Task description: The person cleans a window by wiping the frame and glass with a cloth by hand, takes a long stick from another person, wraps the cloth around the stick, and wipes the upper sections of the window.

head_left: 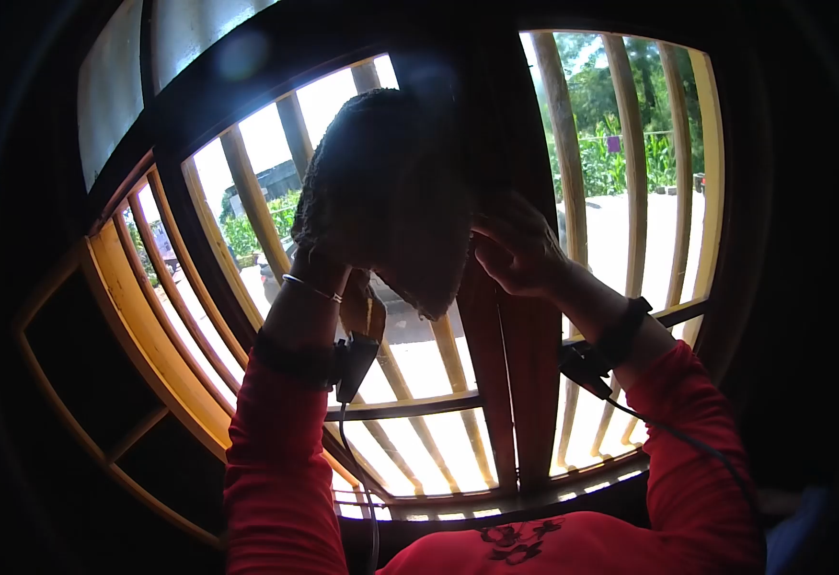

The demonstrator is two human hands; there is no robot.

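Note:
A dark, rough-edged cloth (390, 192) hangs in front of the left window pane, its lower corner pointing down. My left hand (328, 261) is raised under the cloth and carries it; the fingers are hidden by it. My right hand (523, 244) is at the dark middle post of the window (510, 383), to the right of the cloth, with its fingers curled. Shadow hides whether those fingertips grip the post, a part on it or the cloth's edge.
Wooden bars (630, 163) stand upright outside the glass. An orange-lit side frame (151, 335) slants at the left. Cables run from the black wrist straps (620, 335) along both red sleeves. Outside are green plants (601, 158) and bright ground.

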